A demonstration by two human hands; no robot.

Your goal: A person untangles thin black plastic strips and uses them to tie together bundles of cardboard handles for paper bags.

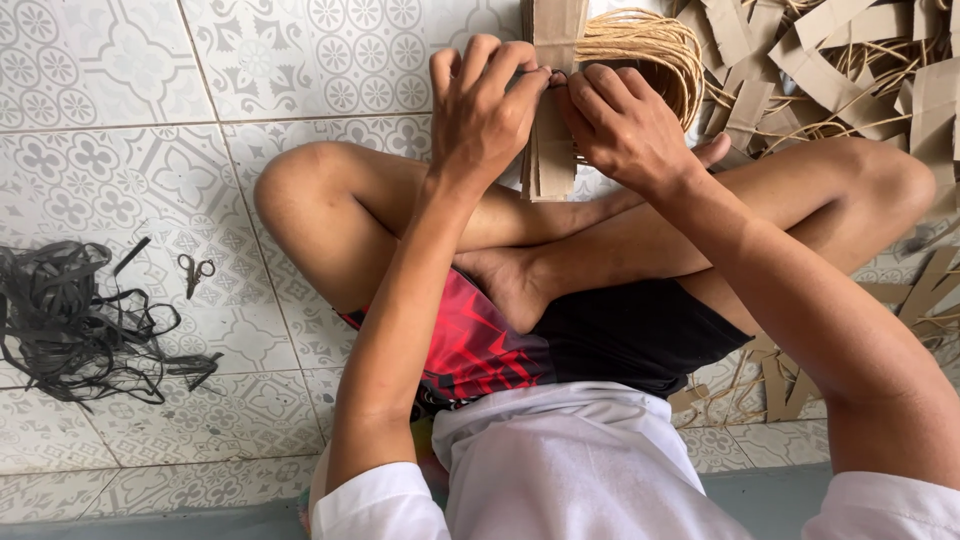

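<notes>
Brown cardboard strips (551,150) sit pinched at top centre, left hand (482,110) and right hand (625,125) both curled closed on them, fingertips meeting. Beside them, a coil of tan cord (650,50); more cardboard pieces (860,60) pile upper right. Patterned tile floor (120,100) carries small scissors (195,270) and black ribbon scraps (70,320) at left.

Floor: scissors (196,271) just right of strap tangle (80,325), left; cardboard strips (850,70), perhaps twine-mixed, far right.
</notes>
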